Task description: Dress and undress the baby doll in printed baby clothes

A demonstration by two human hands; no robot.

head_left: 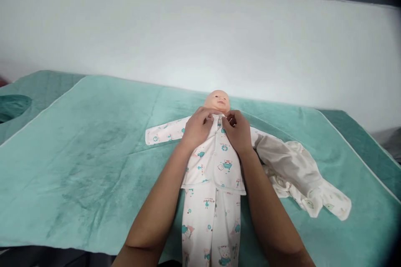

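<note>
Both your hands pinch the collar of a white, long-sleeved cloth top with teal prints [228, 164]: your left hand [197, 129] on one side of the neckline, your right hand [239, 132] on the other, fingertips closed on the fabric. In the head view, the top covers the torso of a bald, pale pink plastic baby doll [216, 99], lying face up. White printed cloth trousers [200, 227] lie below the hem. Beside your right forearm sits a crumpled off-white cloth garment [291, 160]. Everything rests on a teal plush blanket [103, 142] before a plain white wall [200, 33].
</note>
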